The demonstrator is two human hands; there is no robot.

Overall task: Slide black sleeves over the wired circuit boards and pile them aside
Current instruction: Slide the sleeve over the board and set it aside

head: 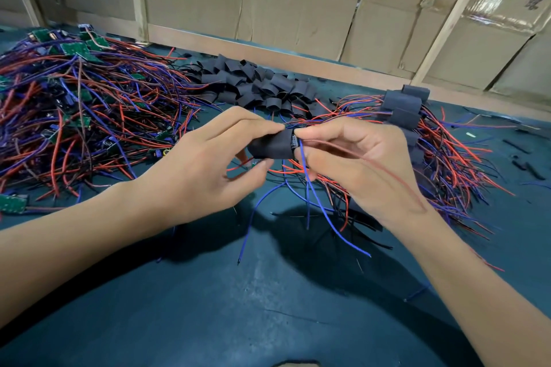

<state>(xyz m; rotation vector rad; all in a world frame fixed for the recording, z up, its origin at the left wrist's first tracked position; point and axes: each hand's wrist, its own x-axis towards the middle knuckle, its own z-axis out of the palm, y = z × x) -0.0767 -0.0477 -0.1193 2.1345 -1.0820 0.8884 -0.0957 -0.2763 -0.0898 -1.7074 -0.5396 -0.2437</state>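
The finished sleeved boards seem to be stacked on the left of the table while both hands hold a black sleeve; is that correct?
Not quite: the head view shows the finished sleeved boards stacked on the right of the table. Both the left hand and right hand do hold a black sleeve.

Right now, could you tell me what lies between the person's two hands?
In the head view, a black sleeve spans the gap: the left hand pinches one end, the right hand the other, where blue wires hang out.
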